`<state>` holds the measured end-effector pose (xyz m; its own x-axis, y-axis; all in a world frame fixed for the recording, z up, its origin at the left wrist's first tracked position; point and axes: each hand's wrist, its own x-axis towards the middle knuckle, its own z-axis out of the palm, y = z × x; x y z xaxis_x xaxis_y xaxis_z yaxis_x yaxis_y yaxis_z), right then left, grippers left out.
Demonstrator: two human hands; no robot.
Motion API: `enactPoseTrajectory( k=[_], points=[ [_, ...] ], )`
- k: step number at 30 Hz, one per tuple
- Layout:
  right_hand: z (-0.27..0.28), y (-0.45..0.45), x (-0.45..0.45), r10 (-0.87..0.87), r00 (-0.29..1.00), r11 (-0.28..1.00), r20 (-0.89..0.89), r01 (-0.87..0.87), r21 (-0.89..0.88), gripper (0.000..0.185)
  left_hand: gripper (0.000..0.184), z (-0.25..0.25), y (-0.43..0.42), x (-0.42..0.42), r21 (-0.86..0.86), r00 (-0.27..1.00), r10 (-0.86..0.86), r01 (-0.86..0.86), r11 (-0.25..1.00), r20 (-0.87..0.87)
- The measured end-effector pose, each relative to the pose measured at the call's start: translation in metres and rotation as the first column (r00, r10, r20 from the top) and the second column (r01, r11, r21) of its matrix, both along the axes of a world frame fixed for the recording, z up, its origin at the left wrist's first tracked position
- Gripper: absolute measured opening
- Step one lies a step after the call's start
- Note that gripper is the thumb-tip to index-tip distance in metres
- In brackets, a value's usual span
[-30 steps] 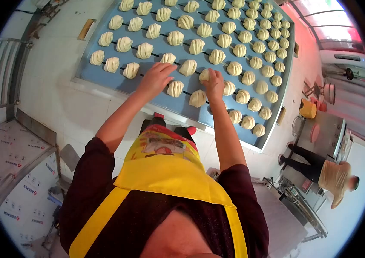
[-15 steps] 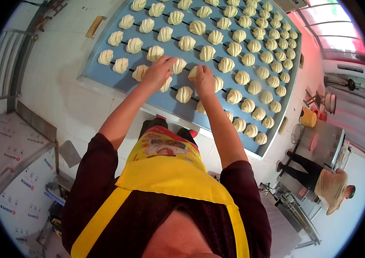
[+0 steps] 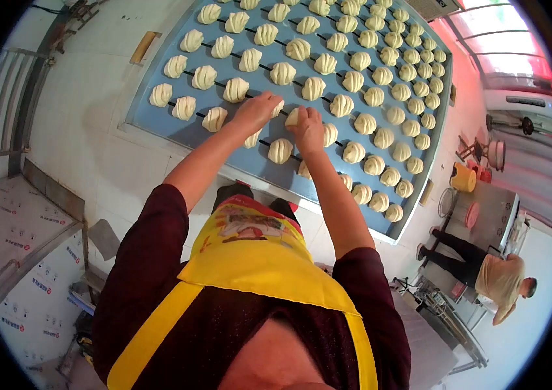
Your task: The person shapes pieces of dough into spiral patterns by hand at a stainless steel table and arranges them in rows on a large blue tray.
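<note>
Rows of pale twisted dough buns (image 3: 282, 73) sit on a large blue tray (image 3: 178, 127) in front of me. My left hand (image 3: 256, 114) has its fingers closed around one bun (image 3: 278, 108), mostly covering it. Just to the right, my right hand (image 3: 308, 129) grips another bun (image 3: 293, 117) between thumb and fingers; part of it shows at the fingertips. Both of these buns are low over the tray or on it; contact with the surface cannot be made out. Nearer my body, another bun (image 3: 280, 151) lies below and between the hands.
Short black strips show between many buns. The tray has a pale rim (image 3: 386, 238) and wooden handles (image 3: 145, 47). At the right, another person (image 3: 500, 279) stands by a metal counter (image 3: 494, 211). A yellow bucket (image 3: 463, 177) is nearby, and a metal railing (image 3: 8, 101) stands at the left.
My left hand has shifted right and slightly down, now covering more of its bun. My right hand has moved slightly down, still gripping its bun.
</note>
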<state>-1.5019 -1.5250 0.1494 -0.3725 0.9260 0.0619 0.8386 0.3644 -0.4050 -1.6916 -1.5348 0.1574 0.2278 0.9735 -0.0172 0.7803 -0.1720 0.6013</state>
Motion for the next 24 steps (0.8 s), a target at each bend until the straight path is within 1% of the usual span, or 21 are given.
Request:
enactPoseTrajectory(
  k=[2,4,5,7,8,10,11,12,13,15,16,17,18,19,20,21,24],
  points=[
    [-0.002,-0.002,0.0,-0.006,1.0,1.0,0.019,0.007,-0.008,0.07,0.05,-0.006,-0.001,0.0,0.008,1.0,0.027,-0.027,1.0,0.007],
    [0.006,-0.003,-0.004,-0.026,0.998,0.999,0.05,0.028,-0.023,0.071,0.05,0.002,0.0,-0.004,-0.008,1.0,0.007,-0.007,1.0,-0.005],
    [0.011,-0.005,-0.003,-0.037,0.996,0.999,0.085,0.037,0.003,0.071,0.05,0.006,-0.001,-0.007,-0.015,1.0,-0.003,0.003,1.0,-0.012],
    [0.041,-0.012,-0.003,-0.055,0.987,0.997,0.151,0.047,0.053,0.073,0.054,0.045,-0.015,-0.019,-0.015,0.996,0.088,-0.088,0.996,-0.012],
    [0.051,-0.015,-0.004,-0.011,0.993,0.996,0.117,0.001,0.085,0.073,0.057,0.056,-0.021,-0.027,-0.02,0.991,0.131,-0.132,0.991,-0.013],
    [0.064,-0.026,-0.003,0.082,0.995,0.986,0.058,-0.09,0.142,0.074,0.064,0.03,-0.042,-0.054,0.011,0.996,0.064,-0.063,0.998,-0.068],
    [0.064,-0.035,-0.004,0.139,0.989,0.986,0.058,-0.144,0.082,0.074,0.068,0.017,-0.051,-0.063,0.024,0.995,0.032,-0.029,0.999,-0.095],
    [0.063,-0.044,-0.007,0.197,0.979,0.98,0.053,-0.199,0.026,0.074,0.071,0.014,-0.062,-0.064,-0.018,0.996,-0.05,0.048,0.999,-0.07],
    [0.065,-0.054,-0.011,0.254,0.966,0.967,0.044,-0.253,-0.029,0.074,0.07,0.018,-0.07,-0.06,0.037,0.994,-0.061,0.065,0.997,-0.089],
    [0.067,-0.067,-0.018,0.227,0.97,0.971,0.09,-0.218,-0.096,0.073,0.067,0.023,-0.077,-0.046,0.149,0.988,-0.079,0.098,0.984,-0.131],
    [0.059,-0.072,-0.018,0.201,0.973,0.973,0.114,-0.185,-0.135,0.074,0.061,0.021,-0.078,-0.043,0.171,0.993,-0.098,0.107,0.979,-0.061],
    [0.051,-0.077,-0.017,0.176,0.974,0.973,0.14,-0.151,-0.174,0.075,0.061,0.016,-0.078,-0.041,0.127,0.991,-0.131,0.133,0.983,-0.026],
    [0.043,-0.08,-0.016,0.184,0.972,0.978,0.146,-0.166,-0.128,0.073,0.061,0.009,-0.077,-0.04,0.085,0.987,-0.163,0.161,0.983,0.012],
    [0.037,-0.082,-0.014,0.19,0.975,0.978,0.115,-0.178,-0.108,0.071,0.061,0.003,-0.077,-0.038,0.048,0.98,-0.194,0.192,0.98,0.051],
    [0.031,-0.084,-0.012,0.195,0.977,0.978,0.083,-0.188,-0.086,0.07,0.062,-0.002,-0.08,-0.036,0.101,0.978,-0.201,0.195,0.976,0.048],
    [0.029,-0.086,-0.011,0.197,0.979,0.979,0.05,-0.193,-0.062,0.068,0.062,-0.004,-0.083,-0.035,0.089,0.977,-0.21,0.206,0.975,0.046],
    [0.027,-0.092,-0.015,0.186,0.981,0.982,0.062,-0.188,0.03,0.063,0.063,-0.006,-0.078,-0.036,0.081,0.971,-0.239,0.236,0.968,0.029]
  ],
)
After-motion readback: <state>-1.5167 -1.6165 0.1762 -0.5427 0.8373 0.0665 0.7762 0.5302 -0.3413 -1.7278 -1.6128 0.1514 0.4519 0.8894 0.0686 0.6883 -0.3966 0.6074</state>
